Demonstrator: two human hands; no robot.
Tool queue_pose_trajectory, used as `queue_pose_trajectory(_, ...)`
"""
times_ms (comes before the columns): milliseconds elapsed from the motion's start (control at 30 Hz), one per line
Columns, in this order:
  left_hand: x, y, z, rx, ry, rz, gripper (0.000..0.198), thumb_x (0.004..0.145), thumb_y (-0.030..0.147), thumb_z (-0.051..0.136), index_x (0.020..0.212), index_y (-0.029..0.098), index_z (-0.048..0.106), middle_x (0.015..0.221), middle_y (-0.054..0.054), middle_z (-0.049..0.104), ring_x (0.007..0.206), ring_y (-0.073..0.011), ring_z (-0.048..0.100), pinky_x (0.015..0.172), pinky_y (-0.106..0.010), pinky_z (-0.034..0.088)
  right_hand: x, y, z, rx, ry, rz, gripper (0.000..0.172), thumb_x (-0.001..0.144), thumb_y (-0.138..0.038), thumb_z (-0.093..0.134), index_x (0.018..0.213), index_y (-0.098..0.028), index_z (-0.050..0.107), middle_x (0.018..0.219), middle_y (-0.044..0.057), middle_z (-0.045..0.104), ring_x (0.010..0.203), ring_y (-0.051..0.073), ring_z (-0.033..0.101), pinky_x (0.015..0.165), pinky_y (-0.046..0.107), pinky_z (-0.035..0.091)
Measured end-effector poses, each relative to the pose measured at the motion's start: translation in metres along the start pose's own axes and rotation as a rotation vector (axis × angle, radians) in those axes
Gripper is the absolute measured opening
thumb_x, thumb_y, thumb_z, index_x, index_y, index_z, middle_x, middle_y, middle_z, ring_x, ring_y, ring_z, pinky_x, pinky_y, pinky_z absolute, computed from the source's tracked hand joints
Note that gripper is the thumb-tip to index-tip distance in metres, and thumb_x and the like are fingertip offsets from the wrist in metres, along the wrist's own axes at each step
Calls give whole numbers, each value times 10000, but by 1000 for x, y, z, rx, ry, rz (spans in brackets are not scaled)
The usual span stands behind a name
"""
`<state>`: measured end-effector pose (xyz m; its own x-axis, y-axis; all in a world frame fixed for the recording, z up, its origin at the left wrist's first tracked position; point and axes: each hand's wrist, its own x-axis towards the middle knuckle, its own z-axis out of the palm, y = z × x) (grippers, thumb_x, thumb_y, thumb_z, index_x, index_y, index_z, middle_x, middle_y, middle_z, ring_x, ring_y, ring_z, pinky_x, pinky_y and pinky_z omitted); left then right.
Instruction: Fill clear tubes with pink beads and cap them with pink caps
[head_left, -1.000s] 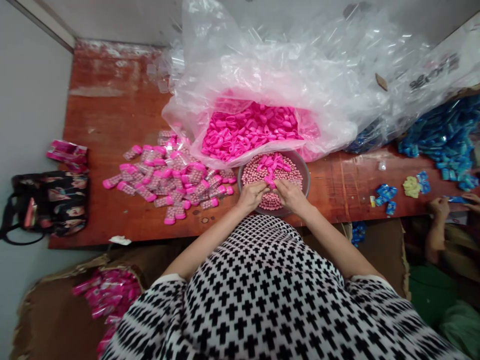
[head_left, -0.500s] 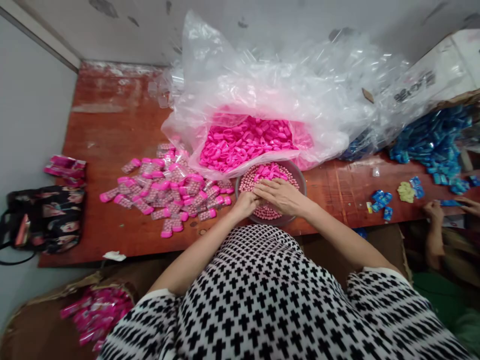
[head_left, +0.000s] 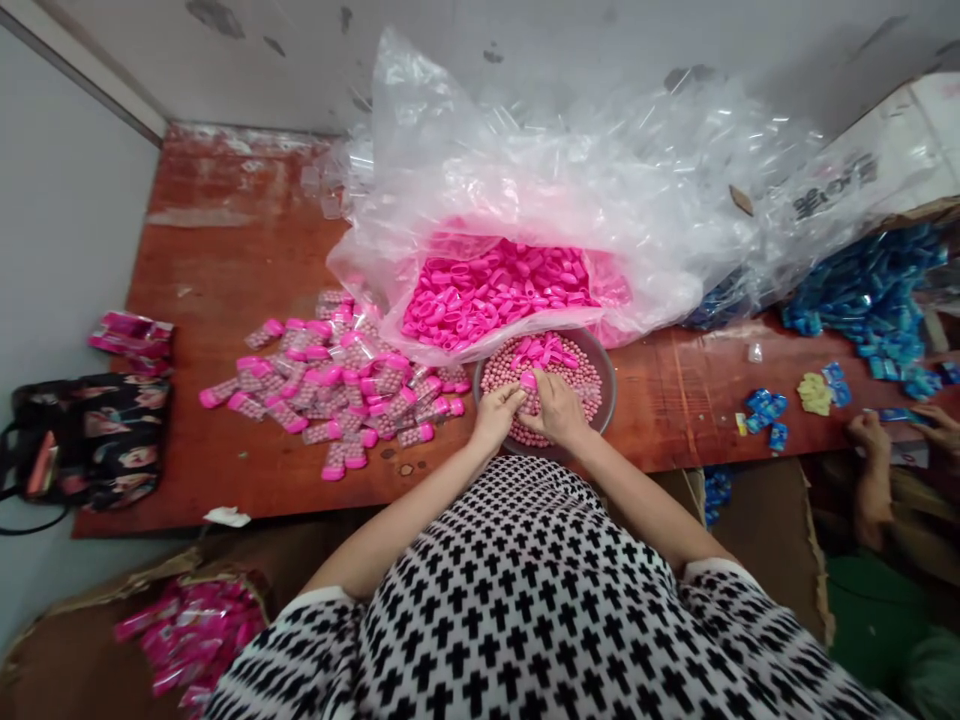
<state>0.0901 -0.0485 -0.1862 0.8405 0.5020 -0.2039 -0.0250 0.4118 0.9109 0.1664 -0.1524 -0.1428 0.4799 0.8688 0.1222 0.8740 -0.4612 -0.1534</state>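
Note:
Over a grey bowl of pink beads, my two hands meet around a small clear bead-filled container with a pink cap. My left hand pinches it from the left, its fingertips close together. From the right, my right hand wraps its thumb and fingers about the same container, covering part of it. Several loose pink caps lie on the beads at the bowl's far side. Left of the bowl is a heap of filled, pink-capped containers on the red-brown table.
Behind the bowl lies a large clear plastic bag full of pink caps. Blue packets are piled at the right, near another person's hands. A floral bag sits at the left; a box of pink packets stands below.
My right hand, which lay flat over my left, has drawn back and now grips the container from the right. The pink cap between my hands has come into view.

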Motion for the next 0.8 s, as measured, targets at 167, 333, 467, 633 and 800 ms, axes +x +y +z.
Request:
queue_pose_trajectory(167, -3, -9, -8, 20, -14, 7, 246, 721, 313, 617, 866, 129, 691, 756, -18, 682, 677, -131, 579, 658, -254, 478, -1, 3, 11, -11, 10, -11, 606, 776, -396, 553, 1277, -72, 447, 1007, 174, 595, 943, 293, 539, 823, 410, 461)
queue_pose_trajectory(333, -13, -14, -22, 70, 31, -30, 256, 697, 333, 636, 829, 119, 682, 736, -18, 679, 667, -133, 591, 665, -265, 487, -6, -13, 32, 68, -61, -22, 628, 800, -419, 546, 1315, -85, 411, 1142, 181, 581, 1049, 292, 528, 889, 407, 445)
queue_pose_trajectory(467, -25, 10, -52, 63, 131, 1, 367, 705, 375, 652, 976, 127, 665, 832, -42, 697, 694, -148, 623, 708, -318, 522, -6, -11, 16, 125, -123, -111, 865, 782, -529, 578, 1425, -77, 215, 1386, 199, 411, 1248, 290, 406, 976, 410, 402)
queue_pose_trajectory(633, -23, 49, -129, 377, 526, 273, 440, 787, 368, 629, 1178, 170, 588, 1193, -60, 625, 1119, -224, 561, 1029, -466, 390, -7, 44, -23, -137, -205, 123, 467, 882, -327, 492, 1296, -114, 453, 1189, 193, 578, 1082, 289, 513, 875, 417, 436)
queue_pose_trajectory(800, -13, 41, -129, 611, 509, 415, 458, 790, 344, 642, 1220, 202, 570, 1300, -58, 556, 1247, -265, 462, 1098, -460, 311, -12, 87, -23, -379, -343, 191, 307, 887, -107, 354, 1065, -110, 604, 995, 199, 634, 991, 299, 535, 806, 446, 427)
